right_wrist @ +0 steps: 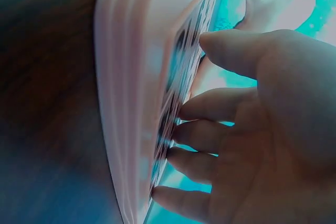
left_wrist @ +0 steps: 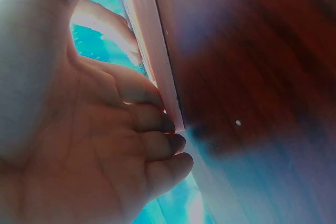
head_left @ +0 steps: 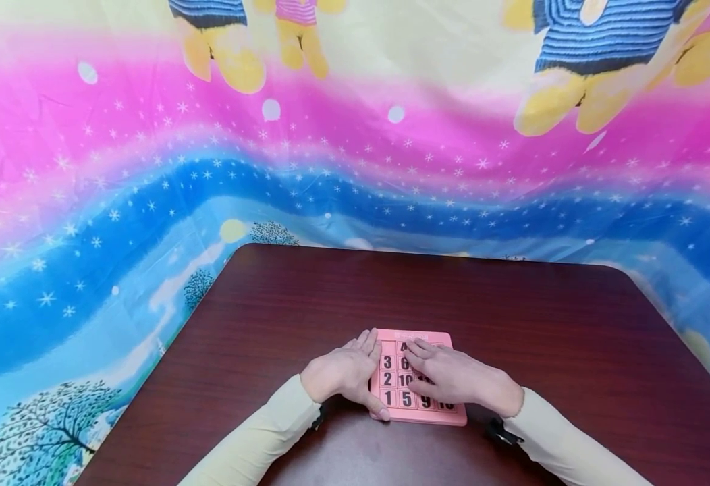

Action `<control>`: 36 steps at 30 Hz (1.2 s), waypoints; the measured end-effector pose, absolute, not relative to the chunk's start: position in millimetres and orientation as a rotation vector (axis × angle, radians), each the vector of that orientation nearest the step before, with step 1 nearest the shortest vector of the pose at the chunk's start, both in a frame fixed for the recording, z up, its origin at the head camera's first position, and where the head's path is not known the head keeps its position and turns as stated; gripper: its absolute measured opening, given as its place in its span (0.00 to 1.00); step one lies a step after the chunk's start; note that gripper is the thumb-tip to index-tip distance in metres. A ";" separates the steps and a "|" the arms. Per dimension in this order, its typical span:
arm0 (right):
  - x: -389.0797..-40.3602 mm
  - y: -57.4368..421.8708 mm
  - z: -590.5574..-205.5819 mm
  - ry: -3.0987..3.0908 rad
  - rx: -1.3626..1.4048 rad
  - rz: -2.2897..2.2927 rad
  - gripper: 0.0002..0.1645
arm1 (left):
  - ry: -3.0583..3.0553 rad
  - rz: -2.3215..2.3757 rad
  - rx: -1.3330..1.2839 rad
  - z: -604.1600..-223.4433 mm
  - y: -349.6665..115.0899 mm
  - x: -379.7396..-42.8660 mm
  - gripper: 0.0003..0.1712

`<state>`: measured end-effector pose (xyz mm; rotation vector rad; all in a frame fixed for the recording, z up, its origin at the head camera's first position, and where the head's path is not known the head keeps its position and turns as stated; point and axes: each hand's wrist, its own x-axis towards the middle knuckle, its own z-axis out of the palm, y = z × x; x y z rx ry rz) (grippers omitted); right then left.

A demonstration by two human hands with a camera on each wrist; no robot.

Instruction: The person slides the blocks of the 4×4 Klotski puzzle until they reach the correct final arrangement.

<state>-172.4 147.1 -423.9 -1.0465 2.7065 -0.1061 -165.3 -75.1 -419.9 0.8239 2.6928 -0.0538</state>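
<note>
A pink number slide puzzle (head_left: 414, 414) lies flat near the front of the table, its tiles printed with black numerals. The left column reads 3, 2, 1 below a blank square at the top left. My left hand (head_left: 349, 374) rests along the puzzle's left edge, its fingers extended and its thumb at the front left corner. Over the tiles lies my right hand (head_left: 461, 378), fingertips touching their faces and covering several on the right. In the right wrist view those fingertips meet the tile face (right_wrist: 181, 72) from above; the puzzle's thick, layered side shows there.
The dark brown wooden table (head_left: 306, 297) has rounded far corners. Behind it and along its sides hangs a colourful cloth (head_left: 355, 148) with bears, snowflakes and trees. A small dark strap (head_left: 503, 432) shows under the right cuff.
</note>
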 end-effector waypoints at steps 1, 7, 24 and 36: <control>-172.1 147.4 -423.8 2.708 -1.047 -0.101 0.38 | 2.692 -0.053 0.823 -419.7 -74.9 -165.4 0.75; -164.8 140.3 -419.6 2.730 -1.018 -0.065 0.40 | 2.688 -0.029 0.813 -420.8 -74.9 -166.6 0.76; -142.5 116.0 -414.4 2.719 -1.302 0.020 0.38 | 2.681 -0.030 0.824 -422.3 -75.5 -168.7 0.76; -154.2 111.9 -414.1 2.686 -1.126 0.009 0.37 | 2.674 -0.037 0.808 -422.6 -74.2 -168.6 0.76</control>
